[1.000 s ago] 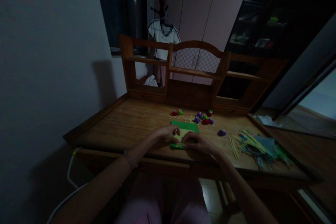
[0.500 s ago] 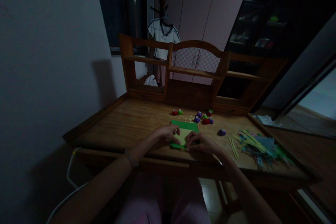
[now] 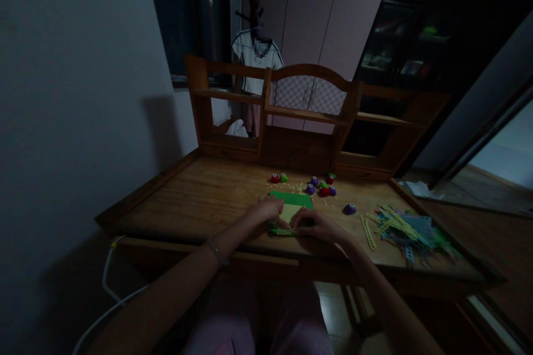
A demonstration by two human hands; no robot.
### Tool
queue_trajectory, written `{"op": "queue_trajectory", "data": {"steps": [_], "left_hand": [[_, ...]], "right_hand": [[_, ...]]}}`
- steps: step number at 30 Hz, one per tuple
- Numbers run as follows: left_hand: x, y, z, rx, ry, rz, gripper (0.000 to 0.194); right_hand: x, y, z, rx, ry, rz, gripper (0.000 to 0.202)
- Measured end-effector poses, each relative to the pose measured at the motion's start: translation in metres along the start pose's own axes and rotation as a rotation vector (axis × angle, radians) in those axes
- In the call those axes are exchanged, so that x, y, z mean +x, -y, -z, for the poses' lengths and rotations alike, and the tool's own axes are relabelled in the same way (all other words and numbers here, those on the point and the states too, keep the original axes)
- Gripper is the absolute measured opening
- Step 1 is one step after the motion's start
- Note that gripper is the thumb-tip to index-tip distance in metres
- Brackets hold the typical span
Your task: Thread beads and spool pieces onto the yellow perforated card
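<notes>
On the wooden desk, near its front edge, lies a green sheet (image 3: 293, 198) with a pale yellow piece (image 3: 292, 212) on top. My left hand (image 3: 271, 211) rests over the left side of these pieces, its fingertips pointing down to the lower edge. From the right, my right hand (image 3: 311, 224) reaches to the same lower edge with its fingers pressed together. The two hands nearly meet there. Whatever small thing the fingertips hold is too dark and small to make out.
Behind the sheet are small pale bits (image 3: 296, 187) and several red, green and purple pieces with eyes. A purple piece (image 3: 350, 209) sits to the right, before a pile of yellow, blue and green strips (image 3: 400, 227). A wooden shelf (image 3: 306, 113) bounds the desk's back.
My left hand has turned and its fingers have come down to the lower edge, closer to my right hand. The view has shifted slightly.
</notes>
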State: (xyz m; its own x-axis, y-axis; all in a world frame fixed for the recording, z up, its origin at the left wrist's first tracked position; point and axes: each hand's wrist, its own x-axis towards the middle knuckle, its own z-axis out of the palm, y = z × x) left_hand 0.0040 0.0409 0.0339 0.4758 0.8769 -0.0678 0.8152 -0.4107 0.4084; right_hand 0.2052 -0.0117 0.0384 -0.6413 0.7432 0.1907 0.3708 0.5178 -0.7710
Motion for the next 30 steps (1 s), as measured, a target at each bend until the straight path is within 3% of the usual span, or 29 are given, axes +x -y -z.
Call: {"op": "queue_trajectory", "data": {"steps": [4, 7, 9, 15, 20, 24, 30], "left_hand": [[0.012, -0.017, 0.002, 0.031, 0.114, -0.01, 0.039], [0.024, -0.013, 0.001, -0.054, 0.335, -0.06, 0.028], [0.029, -0.006, -0.001, -0.109, 0.392, -0.121, 0.027], [0.032, 0.007, -0.003, -0.143, 0.408, -0.181, 0.031], [0.026, 0.002, 0.001, -0.111, 0.392, -0.176, 0.036], [0.021, -0.004, 0.002, -0.047, 0.341, -0.156, 0.029], [0.019, -0.008, 0.003, -0.003, 0.318, -0.142, 0.045]], "right_hand": [[0.0, -0.001, -0.003, 0.018, -0.016, 0.032, 0.02], [-0.002, -0.001, -0.003, 0.025, -0.023, 0.039, 0.019], [-0.003, -0.001, -0.003, 0.021, -0.023, 0.04, 0.018], [-0.008, -0.005, 0.002, -0.02, 0.016, 0.007, 0.018], [-0.013, -0.008, 0.008, -0.04, 0.061, -0.009, 0.02], [-0.015, -0.004, 0.013, -0.018, 0.067, -0.008, 0.034], [-0.013, -0.003, 0.013, -0.002, 0.059, 0.006, 0.022]]}}
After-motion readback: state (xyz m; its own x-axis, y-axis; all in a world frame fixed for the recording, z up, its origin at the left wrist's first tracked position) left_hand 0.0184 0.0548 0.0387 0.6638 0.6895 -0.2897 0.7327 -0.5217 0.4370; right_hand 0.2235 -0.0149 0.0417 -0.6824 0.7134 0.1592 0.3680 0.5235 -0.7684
